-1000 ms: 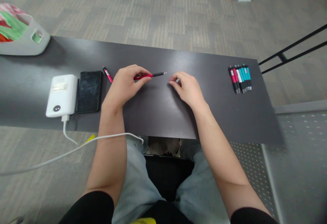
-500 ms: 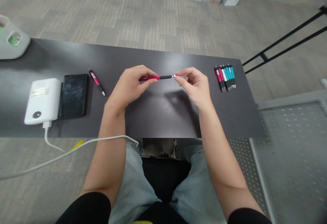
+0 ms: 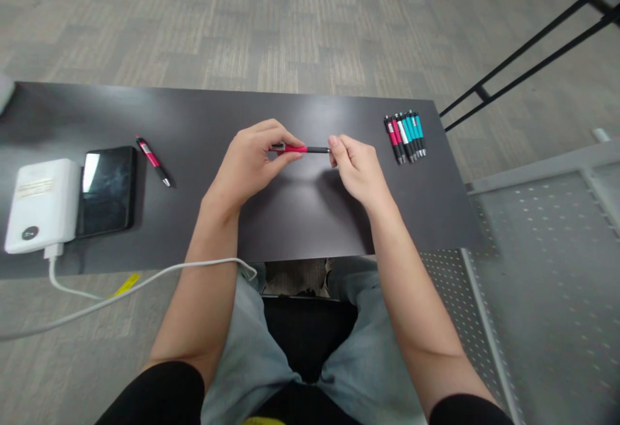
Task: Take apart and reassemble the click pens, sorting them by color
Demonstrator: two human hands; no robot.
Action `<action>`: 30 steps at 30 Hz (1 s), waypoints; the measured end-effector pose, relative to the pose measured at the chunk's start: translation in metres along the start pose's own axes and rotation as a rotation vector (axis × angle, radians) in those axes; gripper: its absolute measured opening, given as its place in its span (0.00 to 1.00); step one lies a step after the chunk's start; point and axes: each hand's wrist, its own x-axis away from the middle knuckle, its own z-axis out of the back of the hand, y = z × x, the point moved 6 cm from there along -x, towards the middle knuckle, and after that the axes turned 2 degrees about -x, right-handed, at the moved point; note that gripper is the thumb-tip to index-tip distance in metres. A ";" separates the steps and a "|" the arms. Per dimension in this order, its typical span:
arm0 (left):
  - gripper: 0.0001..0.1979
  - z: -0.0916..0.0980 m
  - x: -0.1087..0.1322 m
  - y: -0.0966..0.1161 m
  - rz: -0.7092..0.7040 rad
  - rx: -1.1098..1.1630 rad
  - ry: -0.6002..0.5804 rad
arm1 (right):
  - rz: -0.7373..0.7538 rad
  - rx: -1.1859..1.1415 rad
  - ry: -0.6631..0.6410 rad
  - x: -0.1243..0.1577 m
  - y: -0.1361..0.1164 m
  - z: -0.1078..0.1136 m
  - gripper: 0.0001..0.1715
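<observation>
Above the middle of the table, a red pen with a black grip lies level between my hands. My left hand pinches its red barrel between thumb and fingers. At the other end, the thumb and curled fingers of my right hand close on the pen's tip, which they cover. Another red pen with a black grip lies on the table to the left. Over on the right, several pens in red, white and teal rest side by side.
A white power bank and a black phone are on the left of the dark table. From the power bank a white cable runs across my left forearm. Black metal rails stand beyond the right edge.
My right hand's fingers have curled further round the pen's tip, hiding the silver end that showed before. The view has shifted, so table objects appear further left.
</observation>
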 end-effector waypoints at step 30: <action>0.17 -0.030 0.003 -0.015 0.155 0.018 -0.176 | -0.005 0.067 -0.049 0.000 -0.010 0.005 0.44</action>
